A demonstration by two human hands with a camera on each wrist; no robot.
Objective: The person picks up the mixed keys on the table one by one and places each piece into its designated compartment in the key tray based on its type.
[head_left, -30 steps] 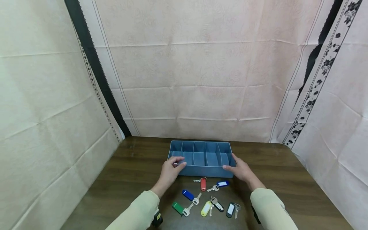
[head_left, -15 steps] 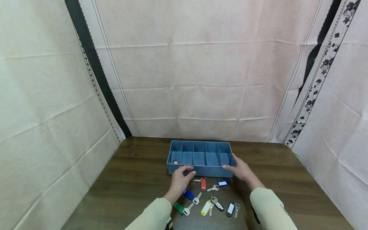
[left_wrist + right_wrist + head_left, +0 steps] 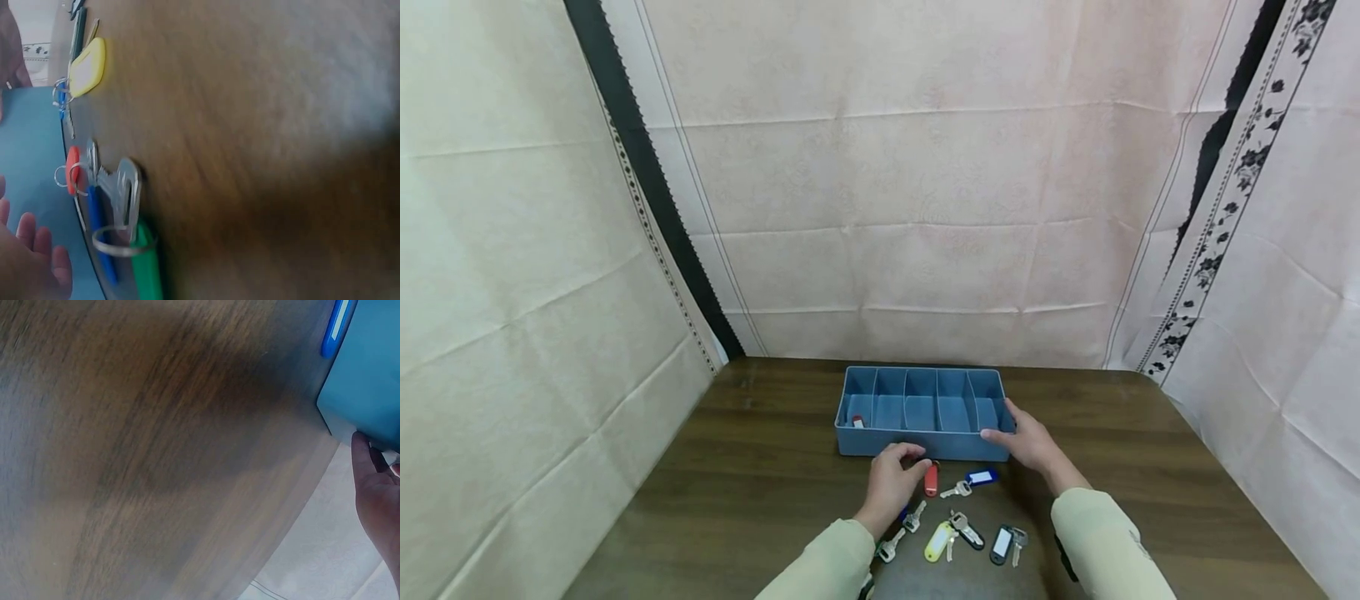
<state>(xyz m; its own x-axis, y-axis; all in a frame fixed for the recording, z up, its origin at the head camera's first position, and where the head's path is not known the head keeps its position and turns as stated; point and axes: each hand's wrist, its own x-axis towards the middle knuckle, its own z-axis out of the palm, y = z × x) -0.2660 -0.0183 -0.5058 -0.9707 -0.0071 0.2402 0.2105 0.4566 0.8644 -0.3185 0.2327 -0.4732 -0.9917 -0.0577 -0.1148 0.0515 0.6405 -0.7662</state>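
Note:
A blue tray (image 3: pixel 917 444) with several compartments stands toward the back of the table; a small red-and-white tag (image 3: pixel 857 422) lies in its leftmost compartment. My right hand (image 3: pixel 1033 443) holds the tray's front right corner, thumb at the front rim and fingers along the side. In front of the tray, my left hand (image 3: pixel 891 485) hovers with loosely bent fingers beside a red key tag (image 3: pixel 931 480). Nothing shows between those fingers in the left wrist view, where the red tag lies apart from them. Its key is hidden by the hand in the head view.
Several tagged keys lie nearer me: a blue tag (image 3: pixel 981 477), a yellow tag (image 3: pixel 937 542), black tags (image 3: pixel 1002 545) and keys (image 3: pixel 891 546). A green tag (image 3: pixel 147 262) is covered by my arm in the head view. Cloth (image 3: pixel 880 208) hangs behind the wooden table (image 3: pixel 737 467).
My left hand has left the leftmost compartment, where the red-and-white tag now lies, and moved right and toward me to the red key tag. My right hand has stayed on the tray.

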